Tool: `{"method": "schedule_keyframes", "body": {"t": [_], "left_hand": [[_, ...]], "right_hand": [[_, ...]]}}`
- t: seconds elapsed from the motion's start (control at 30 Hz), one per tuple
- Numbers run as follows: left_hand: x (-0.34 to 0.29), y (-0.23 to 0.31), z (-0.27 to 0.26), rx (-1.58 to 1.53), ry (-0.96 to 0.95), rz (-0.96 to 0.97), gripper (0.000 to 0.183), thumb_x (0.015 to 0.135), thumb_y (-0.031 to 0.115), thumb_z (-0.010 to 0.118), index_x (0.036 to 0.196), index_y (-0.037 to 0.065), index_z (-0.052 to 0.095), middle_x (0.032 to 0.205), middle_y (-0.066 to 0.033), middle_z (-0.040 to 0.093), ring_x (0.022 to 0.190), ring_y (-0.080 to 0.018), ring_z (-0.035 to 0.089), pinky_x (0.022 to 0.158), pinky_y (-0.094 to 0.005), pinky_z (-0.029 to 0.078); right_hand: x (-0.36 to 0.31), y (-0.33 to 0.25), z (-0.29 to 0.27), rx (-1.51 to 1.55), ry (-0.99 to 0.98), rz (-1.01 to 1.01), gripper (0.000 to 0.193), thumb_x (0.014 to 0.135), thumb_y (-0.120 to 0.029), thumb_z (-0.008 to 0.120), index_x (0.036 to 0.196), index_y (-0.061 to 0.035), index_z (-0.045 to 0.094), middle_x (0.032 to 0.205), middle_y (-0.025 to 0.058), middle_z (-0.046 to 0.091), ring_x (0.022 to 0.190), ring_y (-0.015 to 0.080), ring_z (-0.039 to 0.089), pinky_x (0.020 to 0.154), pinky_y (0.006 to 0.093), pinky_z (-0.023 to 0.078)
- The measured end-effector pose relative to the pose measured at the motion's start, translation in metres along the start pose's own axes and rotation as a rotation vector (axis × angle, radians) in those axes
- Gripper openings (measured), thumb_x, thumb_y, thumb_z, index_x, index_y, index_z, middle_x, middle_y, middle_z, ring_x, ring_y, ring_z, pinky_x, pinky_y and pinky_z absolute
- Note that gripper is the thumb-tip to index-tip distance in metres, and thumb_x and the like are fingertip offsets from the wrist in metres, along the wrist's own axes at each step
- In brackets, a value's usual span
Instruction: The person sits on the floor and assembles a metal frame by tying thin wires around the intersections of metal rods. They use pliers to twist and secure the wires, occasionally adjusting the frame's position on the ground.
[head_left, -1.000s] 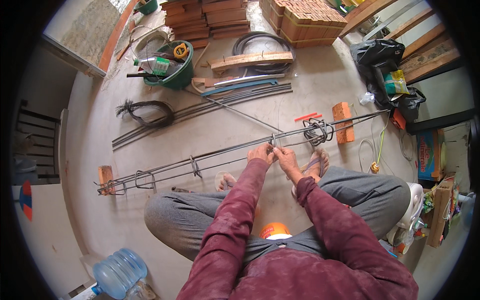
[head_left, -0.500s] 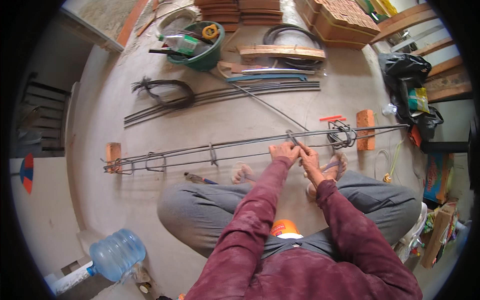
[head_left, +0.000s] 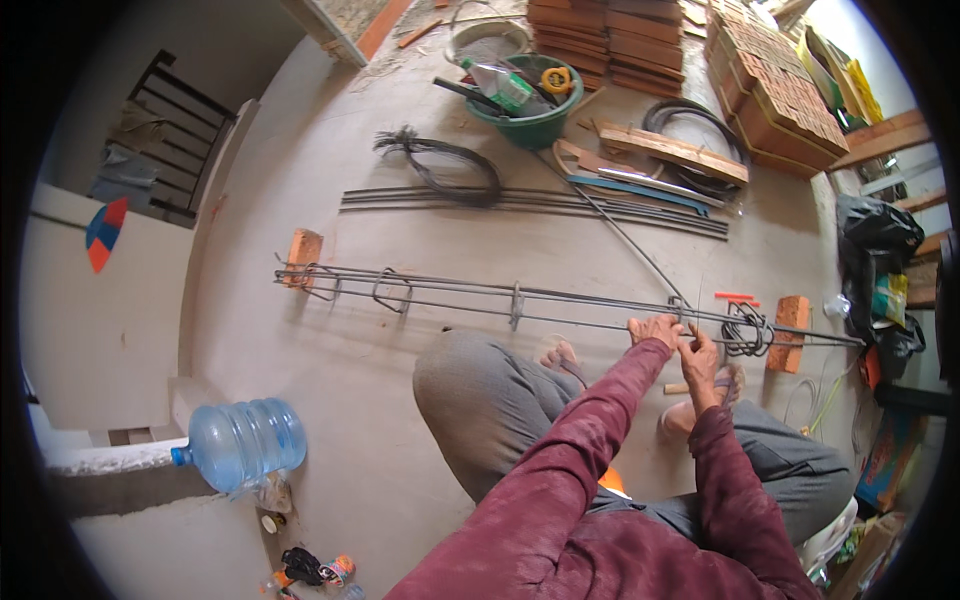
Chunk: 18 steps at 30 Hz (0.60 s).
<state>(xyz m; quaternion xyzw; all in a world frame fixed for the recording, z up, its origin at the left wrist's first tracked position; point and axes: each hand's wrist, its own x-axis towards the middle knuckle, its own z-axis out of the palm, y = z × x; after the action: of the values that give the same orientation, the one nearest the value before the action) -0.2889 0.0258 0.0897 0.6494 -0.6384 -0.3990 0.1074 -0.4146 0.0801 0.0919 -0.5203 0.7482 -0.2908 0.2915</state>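
Head view shows a long rebar cage point(head_left: 575, 294) lying crosswise in front of the seated person, its left end resting at an orange brick point(head_left: 304, 246) and its right part at a second orange brick point(head_left: 790, 335). Several square wire stirrups stand around its bars, one of them point(head_left: 517, 306) left of the hands. The left hand point(head_left: 655, 328) is at the cage's near side, just beside another stirrup point(head_left: 677, 303), fingers bent in over the bars; whether they grip a bar cannot be told. The right hand point(head_left: 700, 355) is raised close beside it, thumb and index finger near each other with a narrow gap at most; whether something thin sits between them is too small to tell. To the right of the hands, a bundle of loose stirrups point(head_left: 748, 330) hangs about the bars, with red sticks point(head_left: 737, 298) just beyond. Behind the cage, on the floor, lie loose steel rods point(head_left: 600, 208), a coil of dark tie wire point(head_left: 488, 170) overlapping them, and a wooden plank point(head_left: 675, 152). Farther back stands a green bucket point(head_left: 540, 130) holding a plastic bottle point(head_left: 505, 90).
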Motion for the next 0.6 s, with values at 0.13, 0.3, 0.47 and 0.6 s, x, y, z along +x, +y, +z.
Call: {"method": "schedule_keyframes", "body": {"t": [0.13,0.3,0.47,0.6], "left_hand": [[0.024,-0.02,0.011,0.033,-0.198,-0.037,0.041,0.087,0.048,0.052,0.115,0.023,0.067,0.119,-0.0067,0.066,0.114,-0.0253,0.059,0.102,-0.0552,0.029],[0.015,-0.002,-0.002,0.082,-0.153,-0.045,0.033,0.087,0.05,0.057,0.097,0.023,0.072,0.098,-0.0008,0.072,0.099,-0.0203,0.065,0.092,-0.0445,0.035],[0.011,0.003,-0.011,0.055,-0.134,-0.065,0.033,0.085,0.047,0.062,0.104,0.022,0.071,0.101,-0.0029,0.072,0.102,-0.0207,0.064,0.095,-0.04,0.033],[0.012,0.005,-0.009,0.033,-0.129,-0.057,0.033,0.084,0.045,0.065,0.103,0.02,0.07,0.103,-0.004,0.071,0.103,-0.0204,0.064,0.094,-0.0381,0.032]], "right_hand": [[0.028,-0.057,-0.062,0.132,0.007,-0.109,0.039,0.1,-0.028,0.046,0.121,0.0007,0.061,0.083,0.0102,0.063,0.075,0.0168,0.056,0.073,0.033,0.046],[0.027,-0.122,-0.185,0.281,-0.326,-0.14,0.033,0.101,-0.024,0.046,0.117,-0.0027,0.065,0.066,-0.002,0.047,0.057,0.0047,0.04,0.051,0.0237,0.035],[-0.004,-0.063,-0.19,-0.222,-0.484,-0.012,0.029,0.096,-0.024,0.053,0.113,-0.0044,0.066,0.097,0.0182,0.069,0.089,0.0303,0.066,0.076,0.0381,0.05],[-0.04,0.032,-0.145,-0.516,-0.752,-0.158,0.026,0.092,-0.024,0.054,0.103,-0.004,0.066,0.093,0.0217,0.066,0.089,0.0402,0.062,0.077,0.0455,0.049]]}}
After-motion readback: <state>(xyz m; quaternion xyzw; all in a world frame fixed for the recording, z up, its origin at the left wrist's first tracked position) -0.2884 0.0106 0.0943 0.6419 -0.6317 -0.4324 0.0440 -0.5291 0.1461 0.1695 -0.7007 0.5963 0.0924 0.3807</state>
